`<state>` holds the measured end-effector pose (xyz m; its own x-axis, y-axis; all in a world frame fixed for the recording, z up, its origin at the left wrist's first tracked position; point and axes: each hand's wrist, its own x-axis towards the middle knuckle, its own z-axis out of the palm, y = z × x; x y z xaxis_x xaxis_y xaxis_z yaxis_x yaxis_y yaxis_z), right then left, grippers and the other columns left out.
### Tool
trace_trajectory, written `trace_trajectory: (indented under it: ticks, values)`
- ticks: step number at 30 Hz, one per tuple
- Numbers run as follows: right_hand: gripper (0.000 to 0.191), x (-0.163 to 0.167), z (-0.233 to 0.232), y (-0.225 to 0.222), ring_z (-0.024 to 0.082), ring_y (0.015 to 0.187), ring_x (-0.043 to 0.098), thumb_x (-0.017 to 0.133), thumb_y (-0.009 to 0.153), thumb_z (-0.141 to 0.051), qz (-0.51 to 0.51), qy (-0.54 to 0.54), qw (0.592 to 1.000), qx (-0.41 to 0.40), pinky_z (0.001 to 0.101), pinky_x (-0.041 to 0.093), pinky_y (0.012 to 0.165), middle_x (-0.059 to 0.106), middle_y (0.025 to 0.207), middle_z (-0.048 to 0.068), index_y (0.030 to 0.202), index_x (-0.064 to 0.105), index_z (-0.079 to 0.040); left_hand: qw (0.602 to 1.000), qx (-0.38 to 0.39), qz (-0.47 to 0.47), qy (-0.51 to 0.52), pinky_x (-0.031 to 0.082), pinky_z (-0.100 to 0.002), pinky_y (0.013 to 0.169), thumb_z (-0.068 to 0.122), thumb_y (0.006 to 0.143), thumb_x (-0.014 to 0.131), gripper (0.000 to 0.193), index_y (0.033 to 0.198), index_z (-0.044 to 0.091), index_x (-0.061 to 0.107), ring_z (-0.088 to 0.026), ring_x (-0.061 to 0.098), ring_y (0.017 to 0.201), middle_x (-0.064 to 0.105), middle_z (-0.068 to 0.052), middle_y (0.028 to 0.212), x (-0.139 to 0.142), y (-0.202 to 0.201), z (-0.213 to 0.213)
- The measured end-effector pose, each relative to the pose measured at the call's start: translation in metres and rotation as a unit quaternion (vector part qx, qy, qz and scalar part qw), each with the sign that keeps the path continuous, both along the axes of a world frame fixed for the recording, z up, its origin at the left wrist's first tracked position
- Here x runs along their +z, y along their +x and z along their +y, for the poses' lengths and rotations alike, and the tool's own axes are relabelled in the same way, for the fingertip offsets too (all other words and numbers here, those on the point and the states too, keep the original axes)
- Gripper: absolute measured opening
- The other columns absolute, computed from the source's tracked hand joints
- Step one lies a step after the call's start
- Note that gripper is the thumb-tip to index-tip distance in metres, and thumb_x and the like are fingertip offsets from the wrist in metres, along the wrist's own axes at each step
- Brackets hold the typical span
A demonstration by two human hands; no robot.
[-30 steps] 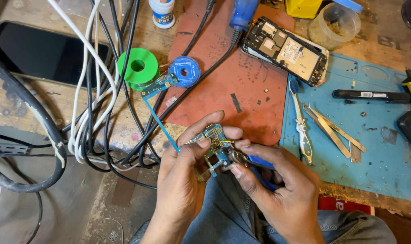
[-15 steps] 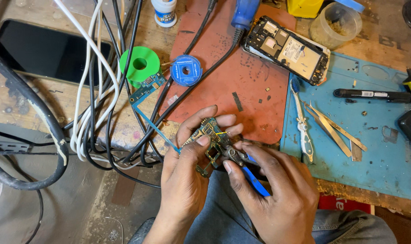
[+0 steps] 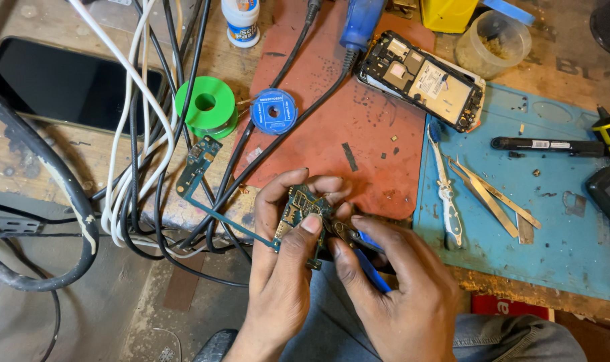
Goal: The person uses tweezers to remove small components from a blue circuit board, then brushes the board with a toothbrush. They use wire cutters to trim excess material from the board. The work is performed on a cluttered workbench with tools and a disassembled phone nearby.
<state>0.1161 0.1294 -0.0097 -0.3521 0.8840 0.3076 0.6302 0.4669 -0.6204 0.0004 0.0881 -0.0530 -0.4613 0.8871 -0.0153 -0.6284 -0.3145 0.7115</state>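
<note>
1. Centrally, a small green circuit board [image 3: 303,213] is held just in front of the near edge of the red mat [image 3: 332,114], above the person's lap.
2. The board is pinched by the left hand [image 3: 281,268]: its thumb is pressed on the board's lower face and its fingers [image 3: 298,179] are curled over the top edge.
3. A thin teal flex strip [image 3: 224,218] is seen running from the board up and leftward to a smaller green board [image 3: 198,164], which lies among the cables left of the red mat.
4. A blue-handled tool [image 3: 362,251] is gripped by the right hand [image 3: 392,288], whose fingers are closed around it; its metal tip is set against the right edge of the circuit board.
5. On the red mat's far right corner an opened phone body [image 3: 422,79] is laid with its insides showing.
6. At the mat's left edge a blue solder spool [image 3: 273,111] is placed, with a green spool [image 3: 207,106] just left of it.
7. Right of the red mat a blue mat [image 3: 560,234] is spread on the bench [image 3: 23,154], carrying a toothbrush [image 3: 444,188], metal tweezers [image 3: 493,198] and a black pen-like tool [image 3: 546,144].
8. Far left of the red mat a dark-screened phone [image 3: 64,87] is laid flat, crossed by white and black cables [image 3: 134,134].
</note>
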Motion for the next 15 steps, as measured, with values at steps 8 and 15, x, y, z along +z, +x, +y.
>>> trace_trajectory:
  ticks: [8,15]
  values:
    - [0.033,0.002,0.001,0.005,0.013,0.084,0.078,0.082,0.083,-0.02,0.034,-0.045,0.998,0.006,0.0263,0.06,0.069,0.079,0.102,0.007,0.111,0.075,-0.006,1.0,0.005,0.013,0.012,0.05,-0.045,0.113,0.003,0.103,0.046,0.046,0.148,0.002,0.035,-0.03,0.058,0.132,0.054,-0.021,0.143,0.0,-0.001,0.002]
    - [0.036,-0.003,0.001,0.012,0.015,0.093,0.077,0.081,0.084,-0.022,0.061,-0.086,0.994,0.026,0.0288,0.06,0.079,0.078,0.107,0.008,0.114,0.073,-0.004,0.999,-0.009,-0.035,0.026,0.051,-0.05,0.11,-0.004,0.095,0.045,0.052,0.146,0.003,0.036,-0.034,0.058,0.133,0.052,-0.024,0.146,0.0,-0.005,0.005]
